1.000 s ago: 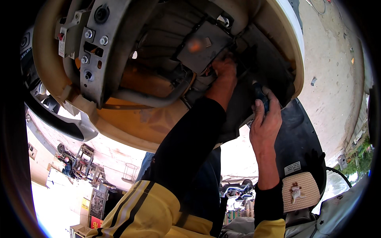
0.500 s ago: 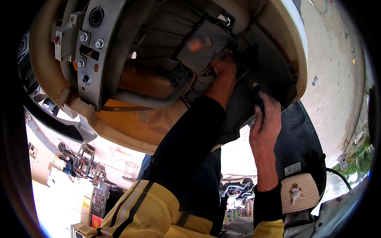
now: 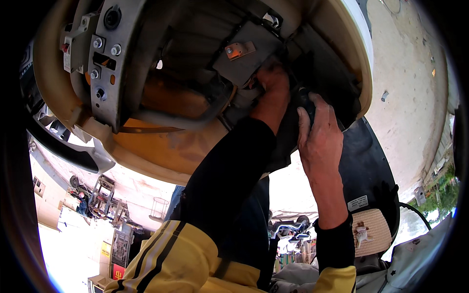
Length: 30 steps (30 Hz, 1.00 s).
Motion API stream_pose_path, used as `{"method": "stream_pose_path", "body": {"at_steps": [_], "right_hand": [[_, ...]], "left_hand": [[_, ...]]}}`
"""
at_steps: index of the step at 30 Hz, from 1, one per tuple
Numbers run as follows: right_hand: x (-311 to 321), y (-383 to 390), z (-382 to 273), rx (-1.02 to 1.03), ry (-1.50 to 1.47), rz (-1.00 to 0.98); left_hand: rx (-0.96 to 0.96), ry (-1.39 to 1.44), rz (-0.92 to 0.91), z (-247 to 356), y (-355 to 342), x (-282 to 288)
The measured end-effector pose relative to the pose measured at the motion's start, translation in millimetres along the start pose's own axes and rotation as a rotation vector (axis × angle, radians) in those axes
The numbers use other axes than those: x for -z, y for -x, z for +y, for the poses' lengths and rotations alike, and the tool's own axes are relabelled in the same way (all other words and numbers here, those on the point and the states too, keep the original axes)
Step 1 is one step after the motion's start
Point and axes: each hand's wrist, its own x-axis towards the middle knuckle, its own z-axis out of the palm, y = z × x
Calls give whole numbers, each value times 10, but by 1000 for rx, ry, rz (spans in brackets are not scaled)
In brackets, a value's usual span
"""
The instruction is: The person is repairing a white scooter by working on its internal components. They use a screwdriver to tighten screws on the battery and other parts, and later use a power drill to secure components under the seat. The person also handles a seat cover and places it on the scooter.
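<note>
My left hand (image 3: pixel 274 85) reaches deep into the hollow of a cream and yellow body shell (image 3: pixel 151 156). Its fingers vanish in shadow beside a flat grey box (image 3: pixel 237 68). On that box sits a small copper-coloured plate (image 3: pixel 241 50) with a bolt head. In my right hand (image 3: pixel 321 134), thumb and fingers close round a short, dark, cylinder-like object (image 3: pixel 305 100), whose exact kind I cannot make out. Its far end points into the dark hollow near my left wrist.
A bent dark tube (image 3: pixel 185 121) crosses the hollow. To the left stands a bolted metal bracket (image 3: pixel 105 73). A black panel (image 3: pixel 364 163) and a ribbed beige pad (image 3: pixel 370 232) lie at the lower right. Concrete ground (image 3: pixel 405 97) spreads beyond the shell.
My right hand has shifted left and a little inward with the dark object, nearer to my left wrist. The blurred orange patch on the box now shows clearly as a copper-coloured plate.
</note>
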Motion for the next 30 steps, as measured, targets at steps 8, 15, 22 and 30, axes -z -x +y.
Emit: {"method": "stream_pose_path", "body": {"at_steps": [8, 15, 22, 30], "right_hand": [[212, -193, -259, -79, -35, -30], [379, -256, -203, -490, -50, -255], [364, -257, -83, 145, 406, -225], [322, -291, -215, 136, 362, -184]], "left_hand": [[348, 92, -120, 483, 495, 144], [654, 218, -528, 1298, 1032, 203], [619, 54, -467, 1345, 918, 205], [644, 46, -419, 1350, 909, 282]]}}
